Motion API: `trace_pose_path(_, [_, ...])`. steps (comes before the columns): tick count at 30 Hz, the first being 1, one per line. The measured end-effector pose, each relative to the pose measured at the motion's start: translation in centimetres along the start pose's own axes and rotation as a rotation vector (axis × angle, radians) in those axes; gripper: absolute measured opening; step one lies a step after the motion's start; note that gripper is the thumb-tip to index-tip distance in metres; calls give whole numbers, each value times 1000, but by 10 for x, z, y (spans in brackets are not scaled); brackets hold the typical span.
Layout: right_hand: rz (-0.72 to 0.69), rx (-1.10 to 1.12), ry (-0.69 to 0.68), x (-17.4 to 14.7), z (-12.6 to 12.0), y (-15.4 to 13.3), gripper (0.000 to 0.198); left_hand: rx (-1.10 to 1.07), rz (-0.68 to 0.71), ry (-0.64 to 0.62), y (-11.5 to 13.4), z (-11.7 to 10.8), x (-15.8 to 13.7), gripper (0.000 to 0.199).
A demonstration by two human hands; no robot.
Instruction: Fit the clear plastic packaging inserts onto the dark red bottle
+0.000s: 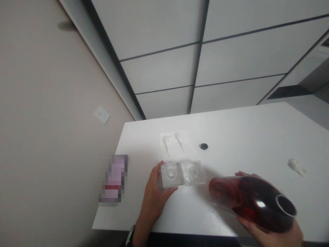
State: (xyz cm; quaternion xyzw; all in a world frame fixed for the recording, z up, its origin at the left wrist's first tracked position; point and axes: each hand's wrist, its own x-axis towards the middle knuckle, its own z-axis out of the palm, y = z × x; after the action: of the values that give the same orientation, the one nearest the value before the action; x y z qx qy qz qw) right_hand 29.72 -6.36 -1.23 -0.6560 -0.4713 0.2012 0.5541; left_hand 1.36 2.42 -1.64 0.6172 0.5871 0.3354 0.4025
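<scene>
My left hand [155,192] grips the left end of a clear plastic tray [183,171]. Two square compartments sit side by side in it, each with a round raised ring. My right hand [272,233] is wrapped round a large dark red bottle [246,199] of see-through material. It leans, its round white-rimmed mouth toward me and its base toward the tray, with a small gap between. Beyond the tray lie two white pieces with thin tapering stems [166,142] on a white tissue [174,152]. A small black cap [204,146] rests to their right.
The white table [246,137] carries a crumpled white tissue [296,166] at the right. A blurred-out pinkish item [114,178] lies along the left edge. A wall with a socket [102,115] bounds the left side, and white panelled doors [164,72] stand behind.
</scene>
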Motion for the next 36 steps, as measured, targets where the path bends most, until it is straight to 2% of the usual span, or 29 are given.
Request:
trace_pose_path(3, [43,65,10,-22,5,-5,83,-53,-19,26,4,-4,-4,73])
trace_pose_path(5, [5,133,-14,-35,11,-2,79,-89,-42,40,5,-8,-10,73])
trace_pose_path(9, [-55,244,-144,-51,22,10,79,-152,-67,53,8,-22,-31,77])
trace_pose_path(13, [-60,303,-297,-53,32,12,79,-187,-36,60,18,-38,-54,76])
trace_pose_path(19, [-200,301,-430,-38,45,2,79,-117,82,27,42,-55,-69,73])
trace_pose_path(26, [-353,154,-403,-34,52,9,76,32,238,-6,65,-67,-69,75])
trace_pose_path(31, [-328,121,-364,-45,56,15,87,164,351,-62,80,-72,-66,79])
trace_pose_path(36, [-357,174,-301,-49,58,16,77,281,428,-149,89,-75,-61,85])
